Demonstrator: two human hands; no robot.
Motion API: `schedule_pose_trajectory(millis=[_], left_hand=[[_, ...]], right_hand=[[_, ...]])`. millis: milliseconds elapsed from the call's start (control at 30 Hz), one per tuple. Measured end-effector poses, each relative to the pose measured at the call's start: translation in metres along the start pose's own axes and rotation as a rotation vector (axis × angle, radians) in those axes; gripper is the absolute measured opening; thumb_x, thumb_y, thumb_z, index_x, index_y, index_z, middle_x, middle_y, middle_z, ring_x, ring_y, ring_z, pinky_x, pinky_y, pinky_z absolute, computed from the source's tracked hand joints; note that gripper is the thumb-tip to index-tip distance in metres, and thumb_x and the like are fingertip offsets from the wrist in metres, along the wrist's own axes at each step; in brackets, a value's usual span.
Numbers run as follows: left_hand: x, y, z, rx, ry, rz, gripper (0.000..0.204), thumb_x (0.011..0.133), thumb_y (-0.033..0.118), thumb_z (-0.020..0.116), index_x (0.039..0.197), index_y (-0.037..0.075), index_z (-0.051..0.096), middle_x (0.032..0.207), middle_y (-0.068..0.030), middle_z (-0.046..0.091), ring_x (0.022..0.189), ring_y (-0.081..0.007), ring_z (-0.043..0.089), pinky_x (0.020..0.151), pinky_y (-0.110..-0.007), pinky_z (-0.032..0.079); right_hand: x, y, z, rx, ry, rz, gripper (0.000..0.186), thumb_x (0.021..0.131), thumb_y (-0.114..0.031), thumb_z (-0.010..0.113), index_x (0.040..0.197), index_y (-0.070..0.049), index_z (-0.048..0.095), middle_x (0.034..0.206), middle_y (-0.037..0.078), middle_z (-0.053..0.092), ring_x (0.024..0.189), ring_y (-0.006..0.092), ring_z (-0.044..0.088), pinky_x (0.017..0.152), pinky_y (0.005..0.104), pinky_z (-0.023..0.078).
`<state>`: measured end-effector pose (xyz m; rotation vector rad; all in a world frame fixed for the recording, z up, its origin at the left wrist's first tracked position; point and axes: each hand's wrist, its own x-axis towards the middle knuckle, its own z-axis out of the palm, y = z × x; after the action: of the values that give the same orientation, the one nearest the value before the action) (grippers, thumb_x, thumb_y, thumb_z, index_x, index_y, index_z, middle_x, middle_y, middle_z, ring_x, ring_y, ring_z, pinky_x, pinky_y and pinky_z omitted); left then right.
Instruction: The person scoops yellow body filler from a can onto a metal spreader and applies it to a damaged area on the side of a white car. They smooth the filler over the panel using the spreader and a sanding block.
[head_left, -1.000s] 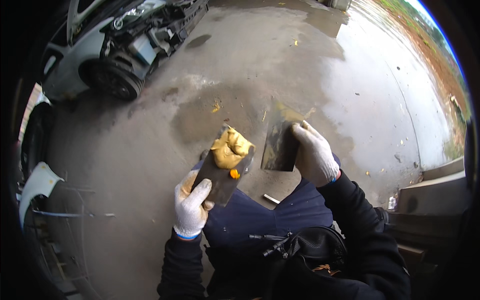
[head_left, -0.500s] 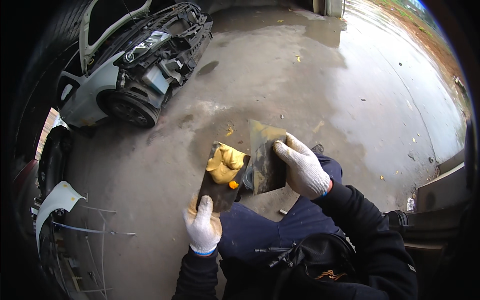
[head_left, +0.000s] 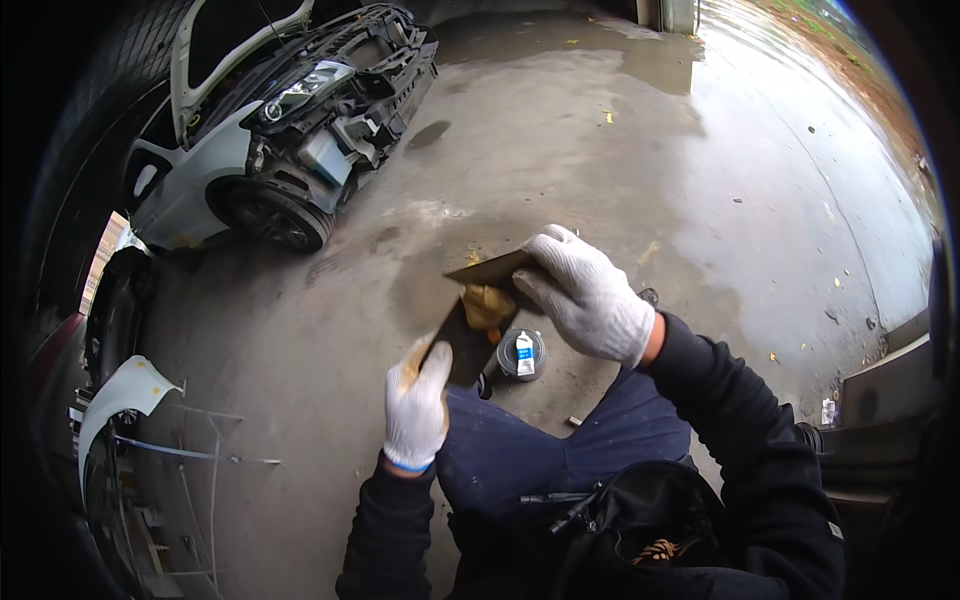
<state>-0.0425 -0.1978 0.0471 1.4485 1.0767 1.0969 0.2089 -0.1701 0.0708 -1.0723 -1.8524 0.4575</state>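
My left hand (head_left: 417, 408), in a white knit glove, grips the lower end of a dark flat plate (head_left: 457, 350), thumb on top. A lump of yellow putty (head_left: 487, 307) sits on the plate's far end, with a small orange dab (head_left: 494, 337) at its near side. My right hand (head_left: 590, 297), gloved too, is closed on a flat putty spreader (head_left: 490, 268), tilted over the far edge of the putty. Whether the spreader touches the putty I cannot tell. Below them a round can (head_left: 537, 362) stands on the floor with a white and blue tube (head_left: 525, 352) on its lid.
A car (head_left: 290, 140) with its front stripped and hood raised stands at the far left. Nearer on the left, a white fender panel (head_left: 130, 388) rests by a thin metal stand (head_left: 215, 460). Wet concrete (head_left: 780, 210) stretches to the right.
The right hand has turned over and moved up and left, tipping the spreader from upright to nearly flat over the putty. The left plate has tilted, and the can with the tube now shows.
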Motion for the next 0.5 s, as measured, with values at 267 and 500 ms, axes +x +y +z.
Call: schedule_pose_trajectory(millis=[267,500], left_hand=[[0.044,-0.013,0.007,-0.612,0.123,-0.158,0.038,0.109,0.023,0.048,0.129,-0.007,0.058,0.125,-0.0161,0.065,0.117,-0.0273,0.064,0.104,-0.04,0.051],[0.036,-0.002,-0.018,-0.02,0.255,0.066,0.03,0.109,0.022,0.055,0.112,-0.005,0.067,0.095,0.0006,0.064,0.086,-0.0066,0.054,0.079,-0.024,0.046]], right_hand=[[-0.045,0.026,0.063,-0.166,0.125,-0.389,0.048,0.083,-0.006,0.072,0.131,-0.01,0.064,0.124,0.013,0.064,0.109,0.036,0.064,0.096,0.0455,0.053],[-0.042,0.018,0.052,0.214,0.188,-0.104,0.041,0.089,0.005,0.063,0.129,-0.007,0.064,0.121,0.015,0.068,0.115,0.0352,0.064,0.097,0.0407,0.054]])
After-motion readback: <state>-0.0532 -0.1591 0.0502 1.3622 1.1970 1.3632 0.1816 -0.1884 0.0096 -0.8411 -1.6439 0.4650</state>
